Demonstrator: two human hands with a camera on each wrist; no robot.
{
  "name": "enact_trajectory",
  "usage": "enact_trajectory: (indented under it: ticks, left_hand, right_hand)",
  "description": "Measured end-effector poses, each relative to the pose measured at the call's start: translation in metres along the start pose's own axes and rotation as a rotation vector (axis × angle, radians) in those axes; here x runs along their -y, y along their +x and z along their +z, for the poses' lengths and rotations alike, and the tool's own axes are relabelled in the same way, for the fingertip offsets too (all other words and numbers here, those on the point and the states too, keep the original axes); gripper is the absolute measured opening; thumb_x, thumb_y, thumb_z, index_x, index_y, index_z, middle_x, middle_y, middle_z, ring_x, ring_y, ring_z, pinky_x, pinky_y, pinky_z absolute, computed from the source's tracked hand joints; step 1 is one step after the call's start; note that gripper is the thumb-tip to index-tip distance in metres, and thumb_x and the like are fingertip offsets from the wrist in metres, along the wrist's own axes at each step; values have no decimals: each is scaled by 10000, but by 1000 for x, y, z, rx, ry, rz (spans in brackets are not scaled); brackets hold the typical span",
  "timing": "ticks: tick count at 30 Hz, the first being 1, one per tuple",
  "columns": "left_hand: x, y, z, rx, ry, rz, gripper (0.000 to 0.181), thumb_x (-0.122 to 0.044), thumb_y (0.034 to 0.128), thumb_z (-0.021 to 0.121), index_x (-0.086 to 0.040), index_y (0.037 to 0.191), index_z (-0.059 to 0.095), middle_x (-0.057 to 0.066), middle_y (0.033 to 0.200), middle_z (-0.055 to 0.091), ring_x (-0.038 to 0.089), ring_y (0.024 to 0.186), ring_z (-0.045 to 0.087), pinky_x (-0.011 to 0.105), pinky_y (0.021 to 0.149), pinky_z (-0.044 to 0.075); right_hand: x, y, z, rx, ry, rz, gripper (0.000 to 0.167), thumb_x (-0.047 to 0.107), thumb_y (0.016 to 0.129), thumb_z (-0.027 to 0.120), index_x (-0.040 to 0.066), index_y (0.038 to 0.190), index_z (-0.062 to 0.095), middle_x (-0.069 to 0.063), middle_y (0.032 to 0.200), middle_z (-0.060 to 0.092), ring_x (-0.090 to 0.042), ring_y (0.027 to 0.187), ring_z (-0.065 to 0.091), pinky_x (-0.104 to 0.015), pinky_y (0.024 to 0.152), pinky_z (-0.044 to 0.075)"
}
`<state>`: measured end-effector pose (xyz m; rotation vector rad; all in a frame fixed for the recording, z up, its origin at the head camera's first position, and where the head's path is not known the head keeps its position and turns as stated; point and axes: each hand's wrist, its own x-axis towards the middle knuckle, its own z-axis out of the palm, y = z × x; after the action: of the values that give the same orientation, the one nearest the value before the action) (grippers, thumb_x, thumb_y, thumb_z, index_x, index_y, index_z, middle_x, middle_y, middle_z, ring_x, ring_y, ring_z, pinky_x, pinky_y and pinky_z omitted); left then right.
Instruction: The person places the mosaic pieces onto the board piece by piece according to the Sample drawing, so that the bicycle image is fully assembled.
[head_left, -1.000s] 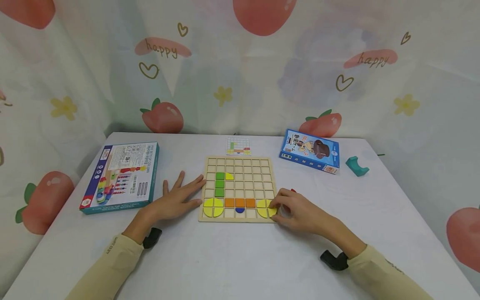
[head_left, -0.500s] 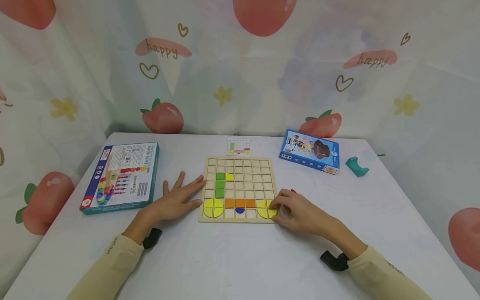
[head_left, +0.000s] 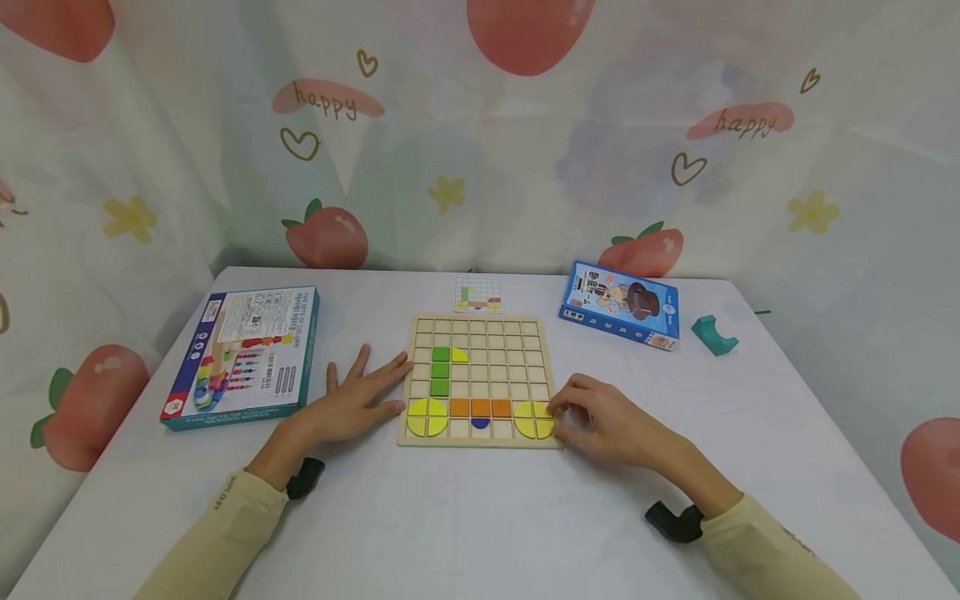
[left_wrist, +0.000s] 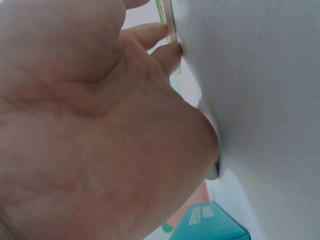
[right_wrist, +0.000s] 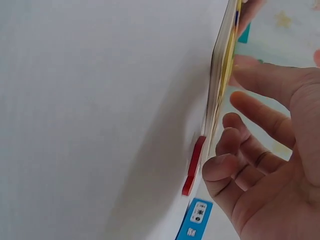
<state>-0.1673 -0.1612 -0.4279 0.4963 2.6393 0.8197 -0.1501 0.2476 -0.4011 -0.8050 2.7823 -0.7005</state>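
Observation:
A wooden grid board lies flat in the middle of the head view. In its cells sit green squares, a yellow quarter-round piece, orange squares, a blue half-round piece and two yellow circles of quarter pieces, left and right. My left hand rests spread, fingertips at the board's left edge. At the lower right corner, beside the right yellow circle, my right hand hovers with loosely bent fingers, holding nothing. Red pieces show beyond it only in the right wrist view.
Behind the board lies a pattern card. A large flat box stands left of my left hand, a blue box at the back right. Beside that box is a teal curved block. A printed curtain closes off the back.
My right hand has let go of the right yellow circle's edge and drawn slightly to the right, uncovering it. The left hand stays in place.

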Motion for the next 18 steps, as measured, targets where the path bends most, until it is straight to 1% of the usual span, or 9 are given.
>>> enact_trajectory:
  ticks: [6, 12, 18]
  left_hand:
    - [0, 0, 1, -2, 8, -12, 708, -458, 1068, 573, -289, 1691, 283, -9, 1803, 164, 453, 1649, -192, 805, 1168, -245]
    - [-1, 0, 0, -3, 9, -15, 709, -457, 1068, 572, -288, 1692, 281, -7, 1803, 165, 453, 1648, -196, 804, 1169, -246]
    - [-2, -1, 0, -1, 6, -16, 708, -454, 1070, 571, -287, 1693, 279, -12, 1803, 166, 444, 1652, -193, 793, 1175, -251]
  right_hand:
    - [-11, -1, -8, -32, -7, 33, 248, 193, 925, 823, 196, 1166, 766, 33, 1040, 653, -133, 926, 565, -211, 748, 526]
    - [-23, -1, -12, -58, -14, 58, 250, 165, 907, 836, 180, 1148, 773, 35, 1017, 660, -143, 896, 566, -203, 715, 515]
    - [-36, 0, -16, -53, -28, 73, 278, 146, 905, 836, 154, 1174, 765, 19, 988, 642, -142, 844, 544, -200, 666, 489]
